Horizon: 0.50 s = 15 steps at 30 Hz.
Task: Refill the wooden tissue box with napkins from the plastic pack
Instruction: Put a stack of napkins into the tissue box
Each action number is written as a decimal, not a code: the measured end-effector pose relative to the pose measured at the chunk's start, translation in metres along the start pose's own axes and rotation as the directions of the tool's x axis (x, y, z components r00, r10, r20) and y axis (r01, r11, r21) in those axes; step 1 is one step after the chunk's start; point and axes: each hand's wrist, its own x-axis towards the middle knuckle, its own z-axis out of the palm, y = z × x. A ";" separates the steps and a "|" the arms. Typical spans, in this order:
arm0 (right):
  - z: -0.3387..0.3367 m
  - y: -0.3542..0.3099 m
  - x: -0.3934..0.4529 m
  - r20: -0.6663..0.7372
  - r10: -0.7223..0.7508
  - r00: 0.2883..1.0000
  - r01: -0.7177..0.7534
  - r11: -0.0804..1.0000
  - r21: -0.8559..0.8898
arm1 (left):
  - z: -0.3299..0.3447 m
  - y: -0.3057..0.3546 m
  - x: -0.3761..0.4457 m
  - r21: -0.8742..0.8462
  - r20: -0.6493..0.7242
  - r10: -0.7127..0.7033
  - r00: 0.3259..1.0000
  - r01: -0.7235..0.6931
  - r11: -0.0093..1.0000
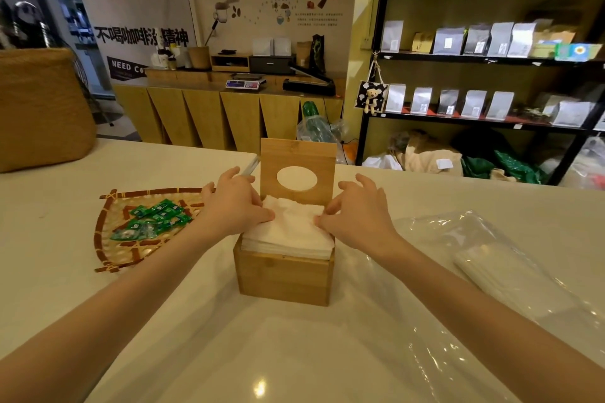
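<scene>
The wooden tissue box (284,278) stands in the middle of the white counter, its lid (298,157) with an oval hole swung upright at the back. A stack of white napkins (289,234) fills the box and rises slightly above its rim. My left hand (234,203) rests on the stack's left side, thumb and fingers pressing the top napkin. My right hand (355,214) pinches the napkins at their right edge. To the right lies the clear plastic pack (510,268), with some white napkins inside.
A fan-shaped bamboo tray (111,252) with several green sachets (154,217) sits left of the box. A woven basket (39,108) stands at the far left. Loose clear plastic spreads over the counter's right side. Shelves of bags stand behind the counter.
</scene>
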 end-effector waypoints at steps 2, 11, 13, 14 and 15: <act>0.003 -0.001 -0.001 -0.003 -0.011 1.000 0.011 0.999 -0.048 | 0.001 0.003 -0.002 0.079 -0.013 0.007 1.000 -0.006 0.997; 0.012 -0.014 -0.001 0.129 0.065 0.990 -0.024 0.955 -0.295 | 0.019 0.008 -0.005 0.304 0.059 0.026 0.998 -0.043 0.952; 0.012 -0.019 0.000 0.150 0.099 0.984 -0.038 0.932 -0.361 | 0.022 0.009 -0.006 0.335 0.069 0.016 0.997 -0.038 0.941; 0.012 -0.022 0.001 0.157 0.110 0.982 -0.040 0.919 -0.391 | 0.023 0.010 -0.007 0.354 0.076 0.014 0.997 -0.040 0.934; 0.013 -0.024 0.001 0.160 0.115 0.980 -0.039 0.908 -0.417 | 0.024 0.011 -0.008 0.371 0.082 0.013 0.997 -0.042 0.928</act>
